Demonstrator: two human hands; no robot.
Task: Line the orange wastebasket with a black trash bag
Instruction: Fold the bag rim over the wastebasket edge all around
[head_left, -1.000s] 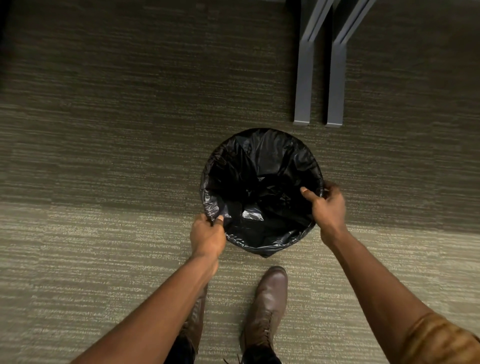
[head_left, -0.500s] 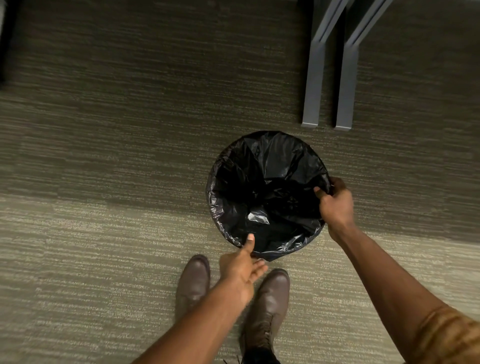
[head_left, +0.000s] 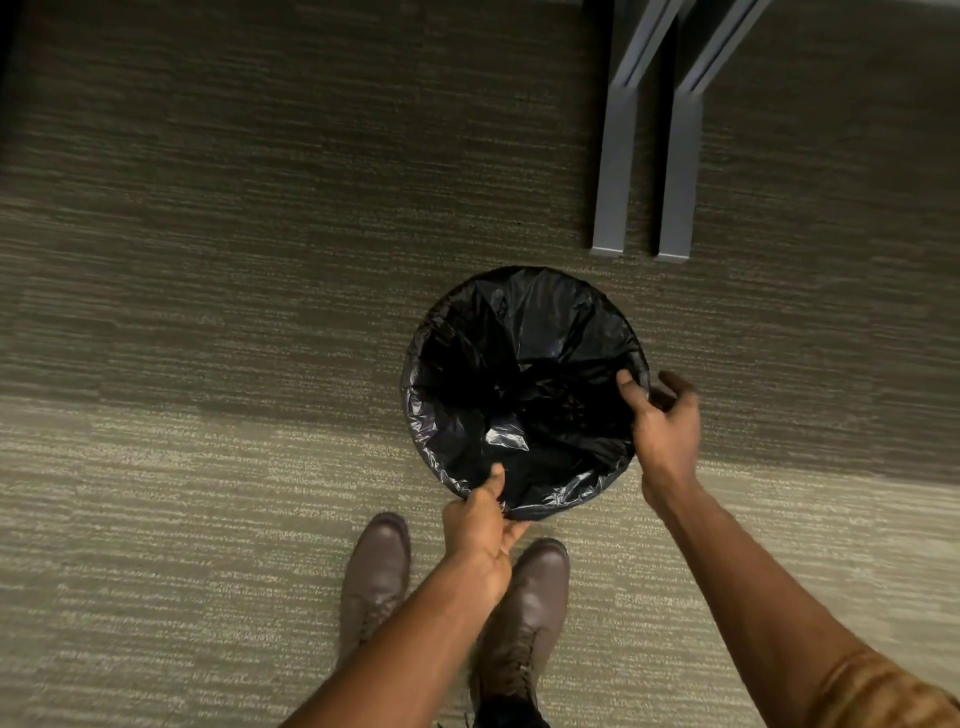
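**Bag seated in round bin; both hands at its rim**

Striped grey-green carpet (head_left: 208, 364) carries two grey metal furniture legs (head_left: 613, 171) at far right. Just near of them sits the crinkled glossy black trash bag (head_left: 519, 364), covering the round wastebasket completely; no orange is visible. Right hand (head_left: 667, 428) pinches the right rim, thumb inside. Left hand (head_left: 480, 525) pinches the near rim, seemingly loosely. Brown leather boots (head_left: 376, 566) stand nearest.
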